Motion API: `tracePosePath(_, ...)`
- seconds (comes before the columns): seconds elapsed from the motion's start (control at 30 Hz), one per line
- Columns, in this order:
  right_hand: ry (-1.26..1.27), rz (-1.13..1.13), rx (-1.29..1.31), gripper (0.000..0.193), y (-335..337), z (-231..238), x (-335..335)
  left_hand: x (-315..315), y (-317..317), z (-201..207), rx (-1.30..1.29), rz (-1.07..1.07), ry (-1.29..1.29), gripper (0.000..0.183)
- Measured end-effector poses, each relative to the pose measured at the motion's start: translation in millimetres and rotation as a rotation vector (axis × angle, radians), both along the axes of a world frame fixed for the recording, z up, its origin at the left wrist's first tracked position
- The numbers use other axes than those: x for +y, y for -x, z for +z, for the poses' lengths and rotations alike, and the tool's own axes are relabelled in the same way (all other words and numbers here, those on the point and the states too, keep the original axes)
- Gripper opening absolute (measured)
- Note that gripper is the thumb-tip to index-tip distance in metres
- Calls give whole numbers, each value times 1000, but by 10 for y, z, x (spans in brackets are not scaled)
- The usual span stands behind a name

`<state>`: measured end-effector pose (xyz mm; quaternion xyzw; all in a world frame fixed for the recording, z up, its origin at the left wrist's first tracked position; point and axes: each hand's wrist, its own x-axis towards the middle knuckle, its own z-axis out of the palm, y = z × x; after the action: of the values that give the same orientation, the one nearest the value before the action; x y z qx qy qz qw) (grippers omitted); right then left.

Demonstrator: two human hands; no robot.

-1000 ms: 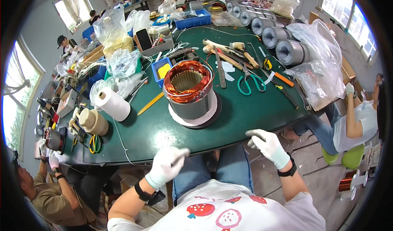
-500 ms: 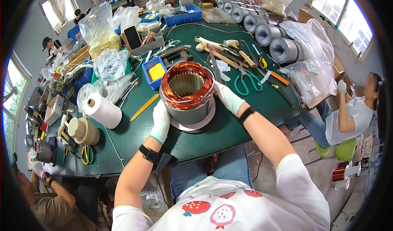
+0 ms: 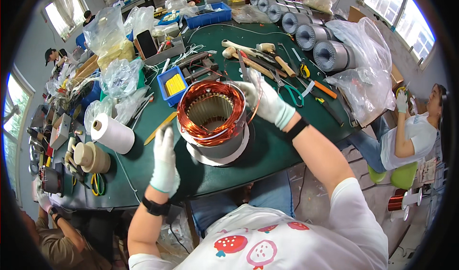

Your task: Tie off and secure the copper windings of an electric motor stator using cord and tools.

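Note:
A motor stator [image 3: 222, 151] with a grey body stands upright in front of me, its ring of copper windings [image 3: 192, 128] on top, laced with white cord. Under it lies a white round disc [image 3: 245, 143]. My right hand [image 3: 270, 103], in a white glove, is at the stator's upper right rim, fingers bent together around a thin reddish lead wire [image 3: 259, 100] that loops down past the hand. The fingertips are partly hidden. My left hand [image 3: 165, 161], also gloved, is raised to the left of the stator, apart from it, fingers stretched and holding nothing.
Left are a yellow pointed strip [image 3: 160, 128], blue tray [image 3: 174, 99], white thread cone [image 3: 114, 134] and beige spool [image 3: 93, 157]. Beyond the stator lie mallets [image 3: 253, 65] and green-handled scissors [image 3: 290, 96]. Grey stator cores [image 3: 334, 57] line the right. Co-workers sit at both sides.
My left hand has let go of the stator and moved left and down. My right hand has shifted up to the rim and the lead wire. The stator has turned and moved slightly left.

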<state>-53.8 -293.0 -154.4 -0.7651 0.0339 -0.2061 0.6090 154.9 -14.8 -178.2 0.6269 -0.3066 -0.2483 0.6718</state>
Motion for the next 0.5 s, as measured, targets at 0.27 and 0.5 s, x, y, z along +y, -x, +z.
tracePosePath(0.27, -622, 169, -137, 41, -904, 1118, 306, -835, -273, 1341, 130, -847, -128, 50)
tracePosePath(0.5, -622, 328, -378, 36, -142, 2116, 397, -994, 612, 2011, -682, -1152, -138, 116)
